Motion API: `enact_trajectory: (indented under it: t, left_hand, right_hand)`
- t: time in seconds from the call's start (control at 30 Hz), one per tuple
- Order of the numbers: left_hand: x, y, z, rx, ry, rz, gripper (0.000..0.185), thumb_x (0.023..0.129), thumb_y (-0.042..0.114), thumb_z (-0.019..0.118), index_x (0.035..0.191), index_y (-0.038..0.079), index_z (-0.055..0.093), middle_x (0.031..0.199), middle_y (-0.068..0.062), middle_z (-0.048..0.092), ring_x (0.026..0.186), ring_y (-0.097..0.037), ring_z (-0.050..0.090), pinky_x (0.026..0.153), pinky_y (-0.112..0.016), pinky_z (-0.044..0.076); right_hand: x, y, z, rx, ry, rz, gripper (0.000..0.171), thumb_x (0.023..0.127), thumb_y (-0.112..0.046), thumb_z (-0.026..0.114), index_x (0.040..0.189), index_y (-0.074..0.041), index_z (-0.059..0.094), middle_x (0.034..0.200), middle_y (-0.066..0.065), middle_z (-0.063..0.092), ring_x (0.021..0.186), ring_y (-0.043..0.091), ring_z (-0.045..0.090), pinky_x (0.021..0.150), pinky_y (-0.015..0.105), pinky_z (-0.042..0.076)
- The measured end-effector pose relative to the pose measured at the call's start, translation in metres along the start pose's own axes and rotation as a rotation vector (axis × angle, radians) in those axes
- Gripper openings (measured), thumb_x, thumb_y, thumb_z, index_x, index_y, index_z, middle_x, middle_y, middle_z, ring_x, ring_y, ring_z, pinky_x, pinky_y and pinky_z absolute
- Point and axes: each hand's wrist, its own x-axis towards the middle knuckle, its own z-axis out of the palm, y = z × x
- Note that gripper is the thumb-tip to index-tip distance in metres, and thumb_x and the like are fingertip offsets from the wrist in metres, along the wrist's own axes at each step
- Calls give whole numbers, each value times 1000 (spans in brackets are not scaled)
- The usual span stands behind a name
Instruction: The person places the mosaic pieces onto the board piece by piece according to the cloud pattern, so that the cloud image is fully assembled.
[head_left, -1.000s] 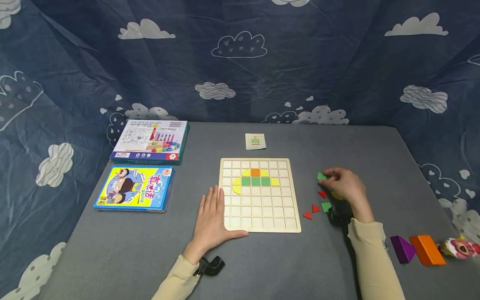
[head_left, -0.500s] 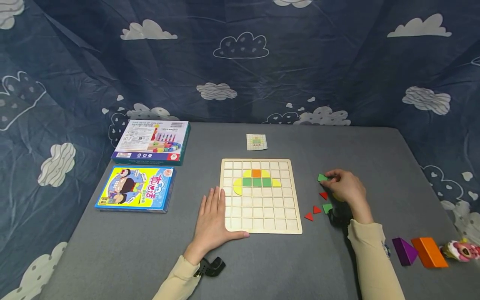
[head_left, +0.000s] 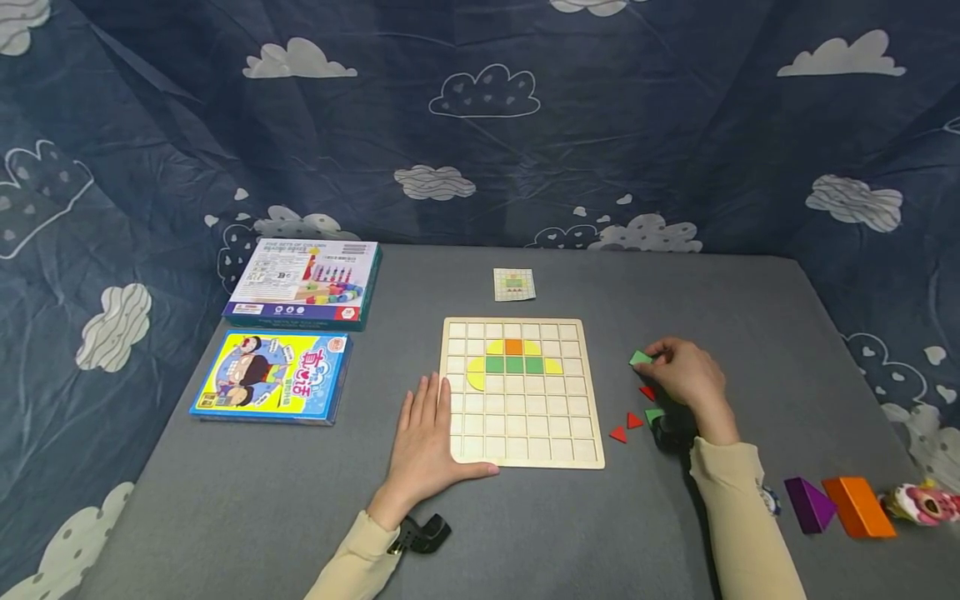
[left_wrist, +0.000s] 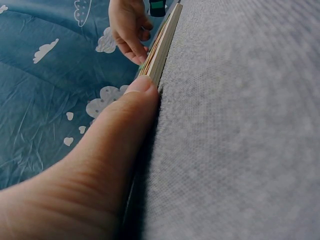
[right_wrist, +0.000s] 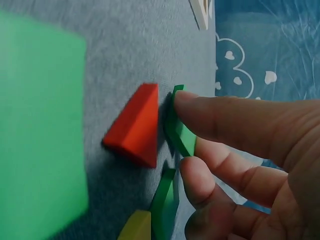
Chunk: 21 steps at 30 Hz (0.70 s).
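Right hand (head_left: 686,375) pinches a flat green square tile (head_left: 640,358) by its edge.

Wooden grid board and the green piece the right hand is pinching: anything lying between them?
No. In the head view, only bare grey table lies between the wooden grid board and the green piece pinched by the right hand. The red triangles lie nearer the camera.

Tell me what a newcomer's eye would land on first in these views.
Probably the wooden grid board at the middle of the grey table, with yellow, green and orange tiles set in its upper rows. The left hand lies flat against its near left corner. To the board's right, the right hand pinches a green tile among loose red triangles.
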Motion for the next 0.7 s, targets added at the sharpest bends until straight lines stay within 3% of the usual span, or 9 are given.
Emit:
enact_trajectory:
  t: [0.23,0.53,0.7]
  left_hand:
    - [0,0,-1,9,-10,-4,135,58,85,60,149,-5,15,154,-22,12,142,-33,6,112,-49,6]
    - [0,-1,0,6,-6,-5,136,58,85,60,149,-5,14,155,-22,12,142,-33,6,112,-48,6]
    - [0,-1,0,-2,1,0,135,59,85,60,149,-5,15,155,-22,12,142,-34,6,112,-49,6]
  right_hand:
    - [-3,-3,7,56,82,-65,28,80,-25,75,93,-4,61,80,7,59,65,22,51,55,34,35]
    - [-10,-9,12,94,105,-165,24,82,-24,75,87,-7,59,76,4,60,61,19,49,53,33,32]
    - [-15,-14,16,134,160,-218,22,82,-23,75,85,-7,60,75,5,61,56,18,49,51,32,34]
